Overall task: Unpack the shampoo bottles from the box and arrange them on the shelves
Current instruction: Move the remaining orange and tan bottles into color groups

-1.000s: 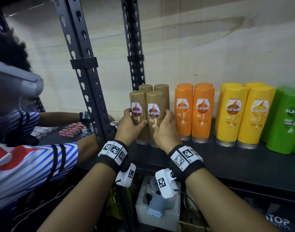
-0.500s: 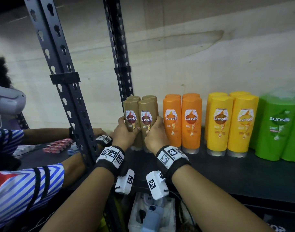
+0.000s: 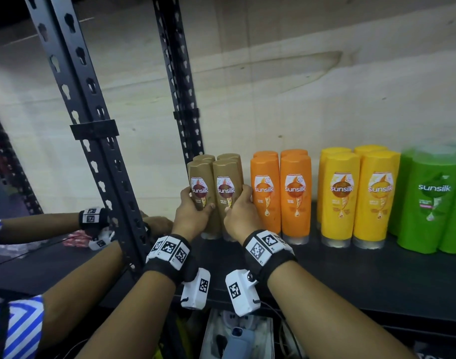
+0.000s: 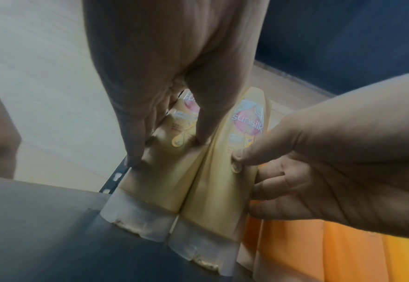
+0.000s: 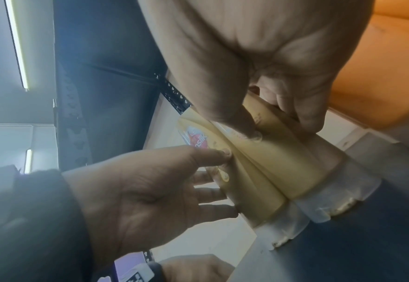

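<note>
Fingers of the left hand curl round the left side of the brown shampoo bottles, thumb pressed on the front of the left bottle; fingers of the right hand wrap the right side of the same cluster, thumb laid across the front of the right bottle; both hands clasp the group between them. Just right of the right fingers stand the orange bottles, so close that the knuckles nearly meet them; further right come the yellow bottles and then the green bottles. Left of the left fingers rises a black slotted upright, with a second upright behind the cluster; beyond the near upright another person's forearm with a marker band reaches over a neighbouring surface. The brown bottles stand cap-down on the dark shelf, four in two rows, upright and touching one another, at the left end of the line; the pale wall lies behind them.
</note>
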### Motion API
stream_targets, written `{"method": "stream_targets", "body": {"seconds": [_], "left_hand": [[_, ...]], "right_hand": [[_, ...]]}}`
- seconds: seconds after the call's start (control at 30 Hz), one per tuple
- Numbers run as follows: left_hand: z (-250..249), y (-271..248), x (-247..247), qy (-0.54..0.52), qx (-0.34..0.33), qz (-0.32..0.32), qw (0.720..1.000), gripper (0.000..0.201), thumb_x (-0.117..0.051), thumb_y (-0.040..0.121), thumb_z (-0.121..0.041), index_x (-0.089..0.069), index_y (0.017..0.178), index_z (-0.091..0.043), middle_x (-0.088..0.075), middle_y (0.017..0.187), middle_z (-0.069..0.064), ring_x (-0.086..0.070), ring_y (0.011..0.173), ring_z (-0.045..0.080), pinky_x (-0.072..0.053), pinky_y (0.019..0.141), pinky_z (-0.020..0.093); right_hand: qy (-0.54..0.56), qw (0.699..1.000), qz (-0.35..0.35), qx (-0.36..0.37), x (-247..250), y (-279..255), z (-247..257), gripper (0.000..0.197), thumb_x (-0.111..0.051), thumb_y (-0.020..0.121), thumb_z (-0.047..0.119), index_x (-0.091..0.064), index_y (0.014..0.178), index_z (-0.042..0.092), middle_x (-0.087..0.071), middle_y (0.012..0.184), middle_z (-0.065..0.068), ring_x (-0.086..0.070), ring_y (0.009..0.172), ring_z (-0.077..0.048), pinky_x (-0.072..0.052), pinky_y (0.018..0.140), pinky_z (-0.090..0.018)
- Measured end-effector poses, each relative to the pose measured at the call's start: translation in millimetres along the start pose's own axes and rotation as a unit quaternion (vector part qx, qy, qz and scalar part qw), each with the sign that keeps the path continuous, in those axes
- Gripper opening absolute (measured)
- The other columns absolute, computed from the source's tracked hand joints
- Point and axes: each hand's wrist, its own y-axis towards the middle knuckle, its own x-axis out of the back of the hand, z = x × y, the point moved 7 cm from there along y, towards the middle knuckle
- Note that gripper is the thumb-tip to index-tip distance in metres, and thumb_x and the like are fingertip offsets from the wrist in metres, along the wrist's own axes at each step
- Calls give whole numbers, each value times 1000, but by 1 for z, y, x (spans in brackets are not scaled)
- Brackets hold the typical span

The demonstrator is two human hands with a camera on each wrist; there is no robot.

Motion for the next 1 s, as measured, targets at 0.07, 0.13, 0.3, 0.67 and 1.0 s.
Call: {"method": "stream_targets", "body": {"seconds": [0.07, 0.13, 0.3, 0.67, 1.0], "left_hand": [[-2, -3, 0, 6, 3, 6, 1000, 71, -72, 95, -26, -30, 152, -22, -61, 139, 7, -61, 125, 29, -46, 97, 34], [-5, -5, 0, 8, 4, 11, 1000, 71, -70, 96, -25, -29, 154, -22, -61, 141, 7, -59, 127, 30, -46, 102, 38], [-13, -18, 3, 43, -4, 33, 999, 63, -67, 98, -25, -36, 153, -23, -61, 142, 7, -57, 131, 31, -44, 106, 39], [-36, -60, 15, 229, -19, 76, 970, 31, -57, 102, -32, -71, 119, -10, -73, 120, 12, -65, 113, 30, -48, 92, 30], [-168, -87, -8, 219, -190, 30, 957, 34, -56, 98, -27, -55, 64, -23, -58, 63, -8, -59, 64, 16, -34, 53, 21]], "right_hand": [[-1, 1000, 1, 3, 1, -1, 0, 73, -61, 98, 17, -12, 152, 20, -53, 142, -15, -59, 124, -33, -53, 102, -46], [0, 1000, 15, 1, 0, -2, 0, 76, -61, 99, 18, -9, 154, 21, -51, 144, -15, -58, 127, -33, -51, 104, -47], [1, 998, 69, -5, 2, -14, -3, 89, -62, 100, 27, 2, 161, 22, -41, 156, -12, -52, 135, -33, -47, 111, -49], [-117, 984, 101, 90, 48, -61, -4, 29, -52, 102, 39, -68, 118, 21, -70, 109, 0, -65, 99, -20, -58, 88, -40], [-142, 952, 87, 258, 145, -71, 8, 22, -52, 103, 29, -70, 113, 21, -68, 116, 4, -62, 105, -15, -50, 90, -31]]}}
